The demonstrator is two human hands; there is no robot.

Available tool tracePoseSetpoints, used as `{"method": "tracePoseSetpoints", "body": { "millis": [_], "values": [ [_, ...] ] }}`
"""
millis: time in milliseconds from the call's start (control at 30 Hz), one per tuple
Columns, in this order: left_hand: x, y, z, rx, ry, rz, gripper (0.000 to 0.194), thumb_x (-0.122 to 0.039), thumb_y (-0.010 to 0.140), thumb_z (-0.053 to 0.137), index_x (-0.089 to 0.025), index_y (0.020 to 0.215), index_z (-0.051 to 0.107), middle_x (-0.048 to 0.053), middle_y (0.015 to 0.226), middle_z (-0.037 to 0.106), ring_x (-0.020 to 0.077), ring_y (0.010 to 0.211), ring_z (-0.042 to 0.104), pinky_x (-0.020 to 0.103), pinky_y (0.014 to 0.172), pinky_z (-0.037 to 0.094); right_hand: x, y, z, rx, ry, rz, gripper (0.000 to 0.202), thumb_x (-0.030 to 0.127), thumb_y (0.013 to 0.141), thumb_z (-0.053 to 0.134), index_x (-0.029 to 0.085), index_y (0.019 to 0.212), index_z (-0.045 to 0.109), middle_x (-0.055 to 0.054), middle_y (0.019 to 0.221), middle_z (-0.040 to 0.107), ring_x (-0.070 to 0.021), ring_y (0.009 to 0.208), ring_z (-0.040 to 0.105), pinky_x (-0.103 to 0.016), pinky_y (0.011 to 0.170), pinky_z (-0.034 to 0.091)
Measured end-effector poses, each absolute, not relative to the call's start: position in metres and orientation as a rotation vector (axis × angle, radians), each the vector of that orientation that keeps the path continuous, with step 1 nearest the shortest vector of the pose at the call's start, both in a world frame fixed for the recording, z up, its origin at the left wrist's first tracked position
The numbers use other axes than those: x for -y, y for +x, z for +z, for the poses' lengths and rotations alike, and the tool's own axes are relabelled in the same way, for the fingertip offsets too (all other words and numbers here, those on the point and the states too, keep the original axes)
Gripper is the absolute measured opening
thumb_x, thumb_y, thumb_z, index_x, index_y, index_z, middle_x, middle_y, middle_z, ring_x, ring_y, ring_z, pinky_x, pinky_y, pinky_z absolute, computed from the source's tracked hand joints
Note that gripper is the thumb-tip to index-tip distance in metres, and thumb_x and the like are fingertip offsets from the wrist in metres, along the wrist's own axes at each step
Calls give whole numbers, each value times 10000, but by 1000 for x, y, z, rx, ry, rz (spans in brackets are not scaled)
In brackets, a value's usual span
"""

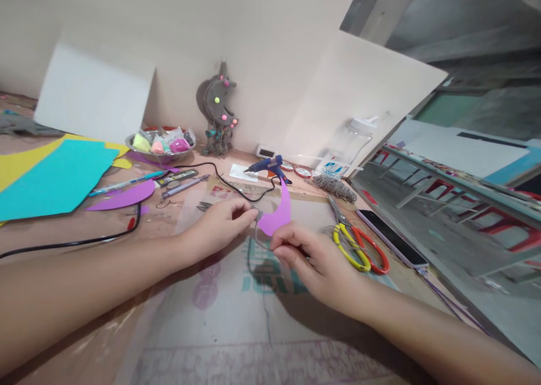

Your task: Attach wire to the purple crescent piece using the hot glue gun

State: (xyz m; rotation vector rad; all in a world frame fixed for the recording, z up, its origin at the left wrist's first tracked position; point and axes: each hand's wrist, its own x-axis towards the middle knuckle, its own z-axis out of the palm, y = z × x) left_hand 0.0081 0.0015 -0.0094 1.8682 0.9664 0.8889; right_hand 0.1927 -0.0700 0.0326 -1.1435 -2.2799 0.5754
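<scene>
A purple crescent-shaped foam piece (277, 215) stands upright between my two hands above the table. My left hand (220, 227) pinches its lower left tip with thumb and forefinger. My right hand (308, 258) holds its lower edge from the right, fingers curled; a thin grey thread or wire hangs below it. Just behind the crescent lies a blue glue gun (270, 166) with its black cord (84, 241) running off to the left.
Yellow and red scissors (359, 247) and a phone (393, 238) lie at the right. Purple foam shape (127, 196), pens, teal sheet (54, 179) and yellow sheets lie left. A bowl of clay (163, 145), a moon ornament (217, 106) and a plastic bottle (346, 148) stand by the wall.
</scene>
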Motion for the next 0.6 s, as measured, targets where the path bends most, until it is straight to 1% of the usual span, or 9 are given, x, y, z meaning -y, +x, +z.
{"method": "tracePoseSetpoints", "body": {
  "millis": [167,333,467,533,600],
  "values": [
    [3,10,-7,-938,2078,734,260,-320,829,448,-167,619,459,-38,592,443,111,581,420,234,542,298,73,194,50,2187,-1047,494,152,164,899,444,221,941,578,-9,784,588,-101,657,532,-207,583,427],
    [4,9,-7,-920,2092,649,270,-346,835,425,-174,628,433,-48,585,392,106,568,391,231,531,283,53,211,60,2033,-1135,406,174,189,884,476,205,1002,604,-26,846,609,-111,690,540,-245,629,438],
    [3,7,-6,-929,2053,620,274,-365,837,432,-175,642,453,-48,595,420,101,559,397,228,532,291,26,234,62,2097,-1280,342,191,223,869,493,196,1004,626,-35,914,622,-127,741,535,-263,662,423],
    [2,6,-6,-935,2036,627,267,-361,837,434,-174,650,472,-45,604,449,102,561,415,227,533,296,13,246,59,2175,-1337,375,209,257,869,494,195,1010,636,-39,913,627,-134,740,536,-269,664,419],
    [1,6,-5,-929,2023,638,271,-358,839,431,-173,646,475,-42,609,461,103,565,430,225,533,301,3,256,55,2225,-1366,432,228,283,868,490,191,1017,637,-34,865,625,-132,715,535,-269,656,416]
  ]
}}
